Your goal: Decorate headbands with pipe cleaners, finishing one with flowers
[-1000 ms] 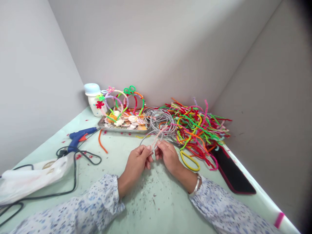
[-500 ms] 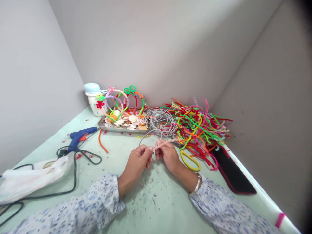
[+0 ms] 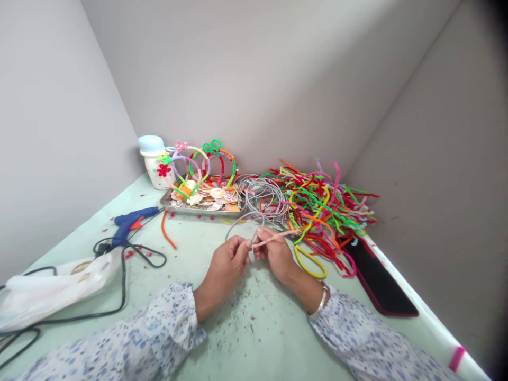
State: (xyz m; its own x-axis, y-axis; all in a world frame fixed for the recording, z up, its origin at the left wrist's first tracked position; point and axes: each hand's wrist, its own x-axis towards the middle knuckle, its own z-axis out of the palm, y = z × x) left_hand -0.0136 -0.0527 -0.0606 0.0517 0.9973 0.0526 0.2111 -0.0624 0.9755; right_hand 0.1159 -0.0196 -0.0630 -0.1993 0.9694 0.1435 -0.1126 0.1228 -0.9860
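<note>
pale green table (image 3: 234, 344) fills the corner in front of me, dark specks scattered over its near part. heap of fuzzy coloured stems (image 3: 321, 203) at the back right, as it was a second ago; metal tray (image 3: 204, 211) of shells back left, also unmoved, decorated hoops (image 3: 206, 159) standing over it. blue glue gun (image 3: 129, 226) lies on the left side, its place unchanged. left hand (image 3: 225, 264) and right hand (image 3: 280, 259) meet at mid-table, fingertips nearly touching, both much where they were. coil of grey wire (image 3: 260, 190) sits just beyond them, between tray and heap. main change is the pale pink stem (image 3: 283, 234): a second ago it pointed up and away toward the coil; now it leans low to the right, passing over the right hand, far end by the heap. pose: forearms come in from both sides, wrists angled inward, knuckles outward. left thumb and forefinger pinch the stem's near end, other fingers curled under. right thumb and forefinger pinch a grey strand (image 3: 254, 238) where it meets the stem; the right hand's lower fingers are folded, partly hidden.
</note>
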